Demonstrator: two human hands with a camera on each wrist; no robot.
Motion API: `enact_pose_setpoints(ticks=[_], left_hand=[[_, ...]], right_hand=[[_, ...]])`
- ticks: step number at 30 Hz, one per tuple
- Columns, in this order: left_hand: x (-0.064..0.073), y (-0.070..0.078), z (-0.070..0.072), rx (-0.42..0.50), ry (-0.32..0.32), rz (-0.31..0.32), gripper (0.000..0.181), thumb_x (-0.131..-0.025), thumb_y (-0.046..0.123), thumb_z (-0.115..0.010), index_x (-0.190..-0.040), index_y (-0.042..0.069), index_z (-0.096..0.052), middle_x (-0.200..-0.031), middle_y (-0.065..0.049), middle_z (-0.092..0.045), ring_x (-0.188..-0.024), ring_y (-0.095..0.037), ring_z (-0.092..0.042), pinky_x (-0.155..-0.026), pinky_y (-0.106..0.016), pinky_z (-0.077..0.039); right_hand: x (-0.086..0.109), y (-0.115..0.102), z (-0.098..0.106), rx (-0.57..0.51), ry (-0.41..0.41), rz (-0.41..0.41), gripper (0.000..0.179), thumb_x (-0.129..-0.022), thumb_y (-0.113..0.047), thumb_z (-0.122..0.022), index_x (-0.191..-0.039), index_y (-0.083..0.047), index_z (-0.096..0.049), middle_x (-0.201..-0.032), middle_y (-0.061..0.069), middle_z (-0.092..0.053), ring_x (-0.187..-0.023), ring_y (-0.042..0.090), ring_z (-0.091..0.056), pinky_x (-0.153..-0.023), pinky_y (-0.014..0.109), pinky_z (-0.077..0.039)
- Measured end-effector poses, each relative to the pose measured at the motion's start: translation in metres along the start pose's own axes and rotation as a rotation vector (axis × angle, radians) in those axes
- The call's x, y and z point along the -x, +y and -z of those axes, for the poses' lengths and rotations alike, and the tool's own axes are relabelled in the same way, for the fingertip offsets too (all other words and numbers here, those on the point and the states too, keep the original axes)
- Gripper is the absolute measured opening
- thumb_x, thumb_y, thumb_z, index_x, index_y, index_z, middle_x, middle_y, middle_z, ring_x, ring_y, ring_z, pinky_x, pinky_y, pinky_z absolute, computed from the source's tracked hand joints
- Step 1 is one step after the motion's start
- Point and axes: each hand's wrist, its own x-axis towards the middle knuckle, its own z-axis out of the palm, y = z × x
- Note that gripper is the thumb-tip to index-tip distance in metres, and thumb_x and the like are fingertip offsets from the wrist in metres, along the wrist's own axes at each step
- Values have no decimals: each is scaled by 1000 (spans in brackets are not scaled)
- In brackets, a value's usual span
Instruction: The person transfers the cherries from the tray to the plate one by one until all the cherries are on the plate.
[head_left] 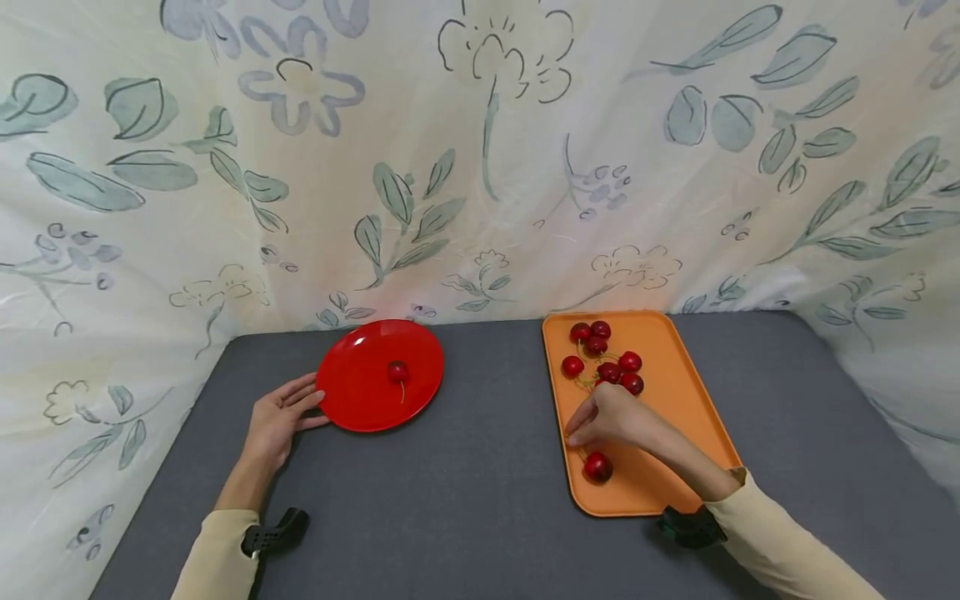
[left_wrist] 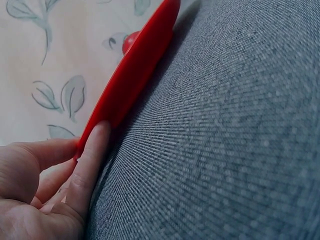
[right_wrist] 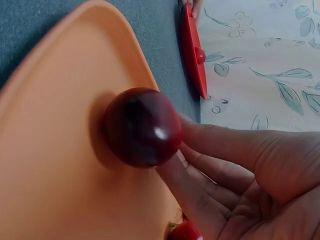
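Note:
On the left, my left hand (head_left: pixel 273 421) grips the rim of a round red plate (head_left: pixel 348 400), thumb and fingers on either side of the edge in the left wrist view. One cherry (head_left: pixel 398 372) with its stem lies on that plate. Over the near left part of an orange tray (head_left: pixel 675 433), my right hand (head_left: pixel 611 417) pinches a cherry (head_left: pixel 597 467) by its stem. Close up in the right wrist view, this dark red cherry (right_wrist: pixel 142 127) sits just beyond the fingertips, close over the tray surface. Several more cherries (head_left: pixel 608 372) lie bunched at the tray's far end.
A dark grey cloth (head_left: pixel 487 467) covers the table, with a stretch of it between plate and tray. Behind stands a pale curtain (head_left: pixel 510 167) printed with leaves and flowers. Black straps with small devices (head_left: pixel 277 533) sit on both wrists.

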Motion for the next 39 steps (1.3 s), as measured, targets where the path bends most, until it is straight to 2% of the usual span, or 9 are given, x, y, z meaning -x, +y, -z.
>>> enact_pose_setpoints(ticks=[4, 9, 14, 18, 22, 26, 34, 37, 39], left_hand=[[1, -1, 0, -4, 2, -4, 63, -96, 13, -64, -145, -11, -34, -102, 15, -67, -86, -4, -69, -71, -30, -60], [1, -2, 0, -1, 6, 1, 63, -96, 14, -64, -145, -11, -34, -101, 15, -67, -87, -4, -69, -71, -29, -60], [0, -1, 0, 5, 8, 4, 61, -96, 13, -63, -145, -11, -35, -101, 15, -67, -87, -4, -70, -71, -29, -60], [0, 0, 0, 6, 11, 5, 61, -96, 13, -64, -145, -10, -35, -102, 15, -67, -87, -4, -70, -71, -29, -60], [-1, -1, 0, 0, 13, 10, 61, -96, 13, -64, -145, -10, -35, -102, 14, -67, -87, -4, -69, -71, -30, -60], [-1, 0, 0, -9, 14, 3, 60, -96, 13, -63, -145, -10, -36, -102, 14, -66, -87, -4, -69, -71, -31, -60], [0, 2, 1, -24, 10, 6, 60, -97, 14, -63, -145, -10, -35, -102, 14, -65, -88, -4, -69, -72, -30, -60], [0, 2, 0, -20, 10, 10, 60, -97, 14, -63, -145, -10, -36, -102, 14, -65, -88, -4, -69, -72, -30, -60], [0, 1, 0, -24, 8, 10, 60, -97, 14, -63, -145, -10, -36, -102, 14, -65, -88, -4, -69, -72, -30, -60]], right_hand=[[0, 0, -2, -40, 0, -34, 6, -80, -2, -78, -84, 3, -76, -73, 9, -71, -61, 18, -68, -60, 30, -61], [3, -1, 2, -40, -7, -34, 5, -80, -1, -78, -83, 2, -76, -74, 9, -71, -60, 18, -67, -59, 30, -60], [4, -5, 14, -98, -32, -21, 10, -82, -1, -76, -90, 6, -75, -79, 12, -72, -63, 20, -69, -65, 33, -61], [3, -11, 25, -172, -19, 29, 21, -85, -4, -75, -100, 10, -72, -87, 17, -73, -70, 23, -72, -72, 39, -61], [-3, -16, 33, -292, 29, 45, 33, -87, -9, -74, -111, 13, -67, -96, 20, -72, -80, 25, -73, -81, 46, -59], [-16, -19, 35, -461, 76, 39, 39, -90, -9, -71, -121, 14, -61, -100, 15, -73, -87, 22, -73, -90, 45, -54], [-54, -30, 28, -976, 21, 30, 50, -98, 1, -56, -143, 12, -39, -105, 5, -72, -105, 18, -68, -104, 39, -41], [-67, -39, 21, -1071, 26, 27, 48, -99, 2, -52, -145, 9, -38, -105, 3, -72, -105, 17, -68, -105, 38, -39], [-76, -46, 15, -1085, 42, 40, 46, -99, 3, -53, -143, 10, -41, -104, 4, -72, -101, 16, -69, -105, 39, -39]])
